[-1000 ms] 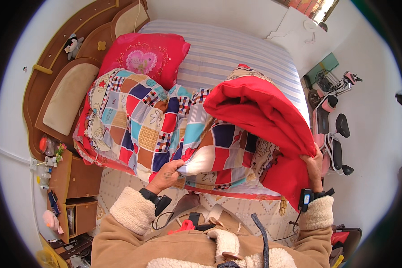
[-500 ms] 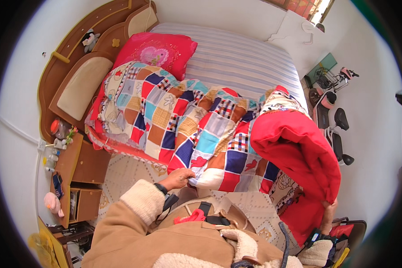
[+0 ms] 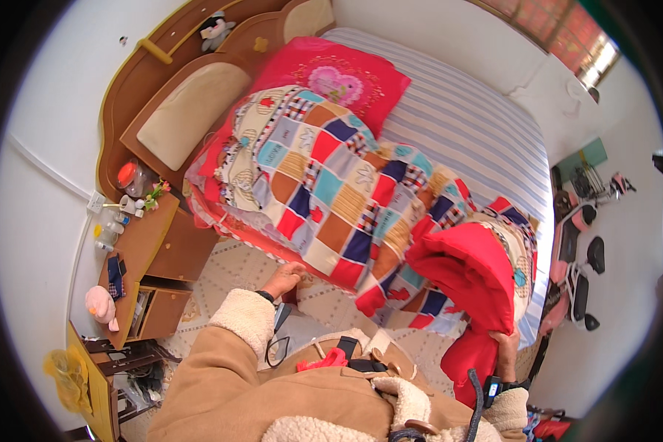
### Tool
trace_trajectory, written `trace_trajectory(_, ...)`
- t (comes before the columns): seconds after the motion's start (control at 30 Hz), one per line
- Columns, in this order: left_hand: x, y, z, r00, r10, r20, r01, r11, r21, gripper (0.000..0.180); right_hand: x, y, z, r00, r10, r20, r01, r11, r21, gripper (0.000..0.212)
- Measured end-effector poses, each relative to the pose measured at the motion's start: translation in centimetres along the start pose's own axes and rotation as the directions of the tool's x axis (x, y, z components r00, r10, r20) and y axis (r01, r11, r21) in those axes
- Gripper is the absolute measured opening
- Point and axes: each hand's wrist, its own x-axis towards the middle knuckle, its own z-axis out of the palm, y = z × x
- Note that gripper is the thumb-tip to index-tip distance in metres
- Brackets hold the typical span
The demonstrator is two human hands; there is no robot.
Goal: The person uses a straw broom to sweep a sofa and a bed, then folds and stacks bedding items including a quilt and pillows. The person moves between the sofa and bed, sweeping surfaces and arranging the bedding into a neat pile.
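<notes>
A patchwork quilt [image 3: 339, 191] in red, blue, brown and white squares lies bunched along the near side of the bed. At its right end the plain red underside [image 3: 464, 269] is folded up and over. My right hand [image 3: 505, 348] is closed on the red edge that hangs off the bed's near right corner. Beside the near edge of the quilt, over the floor, my left hand [image 3: 284, 280] has its fingers stretched out and holds nothing. A red pillow [image 3: 376, 85] with a pink heart lies at the head end, partly under the quilt.
The striped sheet [image 3: 468, 103] covers the far half of the bed, beside a wooden headboard [image 3: 125, 96]. A nightstand [image 3: 155, 254] with jars, bottles and a pink plush toy [image 3: 101, 303] stands at left. An electric scooter [image 3: 567, 250] is parked along the right wall.
My left hand has let go of the quilt's near edge. The red fold in my right hand has been drawn inward to the left, and the view has shifted.
</notes>
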Motion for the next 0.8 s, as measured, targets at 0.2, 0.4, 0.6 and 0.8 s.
trace_trajectory(0.2, 4.0, -2.6, -13.3, 0.962, -0.226, -0.151, 0.220, 0.974, -0.056, 0.027, 8.8, -5.5, 8.7, 0.997, -0.083, 0.000, 0.082, 0.989, -0.122, 0.036)
trace_trajectory(0.4, 8.8, 3.0, -20.3, 0.983, -0.169, -0.066, 0.146, 0.952, -0.268, 0.026, 21.8, -18.2, 25.3, 0.957, -0.273, 0.097, 0.289, 0.897, -0.333, 0.021)
trace_trajectory(0.6, 8.2, 6.0, -22.3, 1.000, 0.008, -0.018, -0.014, 0.937, -0.349, 0.028, 21.5, -32.4, 48.5, 0.456, -0.777, 0.433, 0.890, 0.401, -0.217, 0.029)
trace_trajectory(0.8, 4.3, -1.1, -23.9, 0.989, 0.048, -0.141, -0.013, 0.970, 0.242, 0.037, 17.3, -33.6, 64.1, 0.597, -0.508, 0.621, 0.050, 0.796, 0.603, 0.051)
